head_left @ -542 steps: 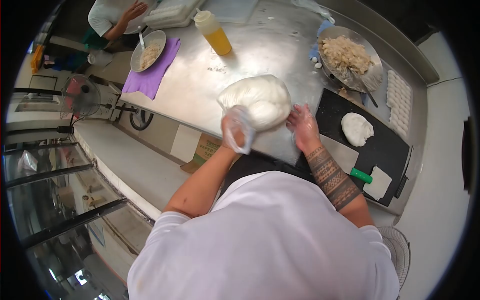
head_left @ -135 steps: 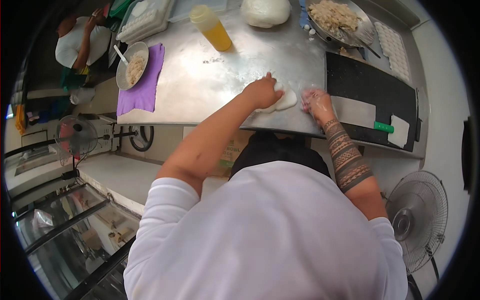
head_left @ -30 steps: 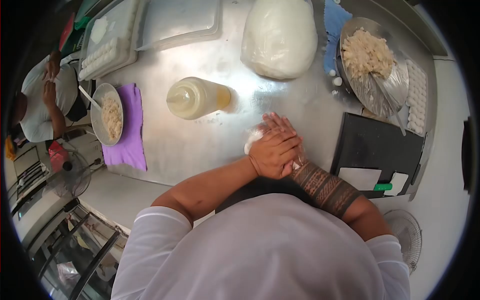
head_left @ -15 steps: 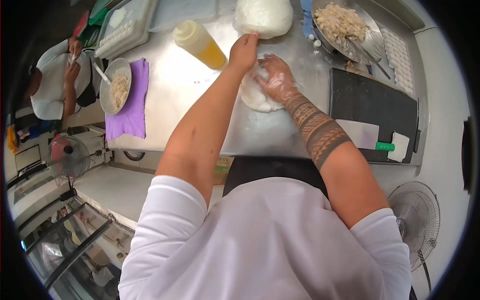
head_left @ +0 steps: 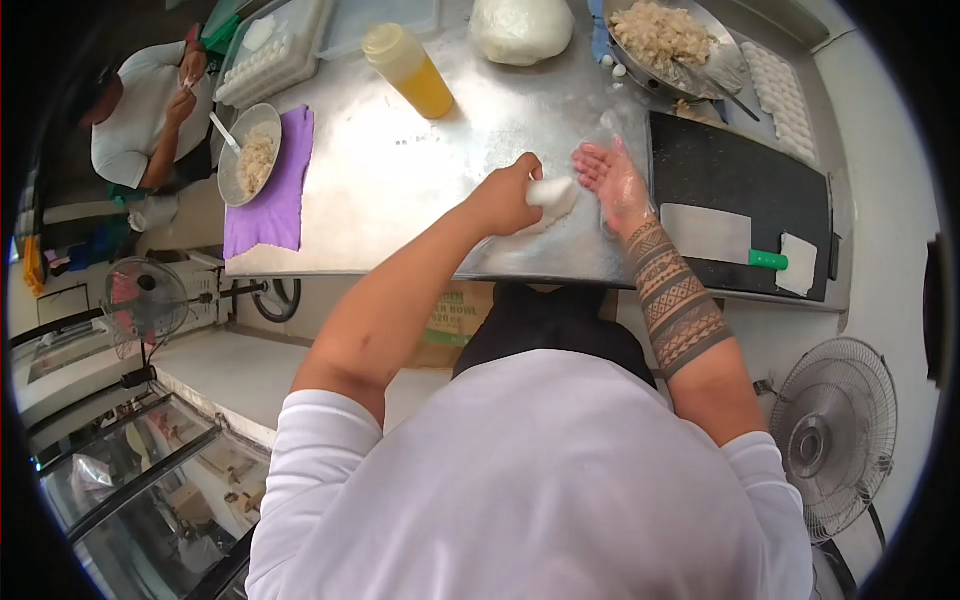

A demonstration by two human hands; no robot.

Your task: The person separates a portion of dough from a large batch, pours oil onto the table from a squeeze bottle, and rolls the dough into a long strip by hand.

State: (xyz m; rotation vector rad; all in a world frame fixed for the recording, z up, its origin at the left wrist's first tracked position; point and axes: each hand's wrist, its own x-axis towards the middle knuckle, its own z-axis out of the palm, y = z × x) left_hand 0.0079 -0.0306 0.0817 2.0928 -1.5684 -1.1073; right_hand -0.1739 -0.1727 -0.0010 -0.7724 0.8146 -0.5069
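My left hand grips the left part of a small piece of white dough on the steel table. Just right of the dough, my right hand wears a clear plastic glove, its fingers apart and nothing in it. Farther back stands a squeeze bottle of yellow liquid, left of a large white dough mass wrapped in plastic. On the black board to the right lies a wide blade with a green handle.
A bowl of filling with a spoon rests by a purple cloth at the left. At the back right are a large filling bowl and rows of white pieces. Another person is at the far left.
My left hand has come back toward me from the large dough mass and taken hold of the small dough. My right hand has moved right, off the dough, which is now folded or bunched.
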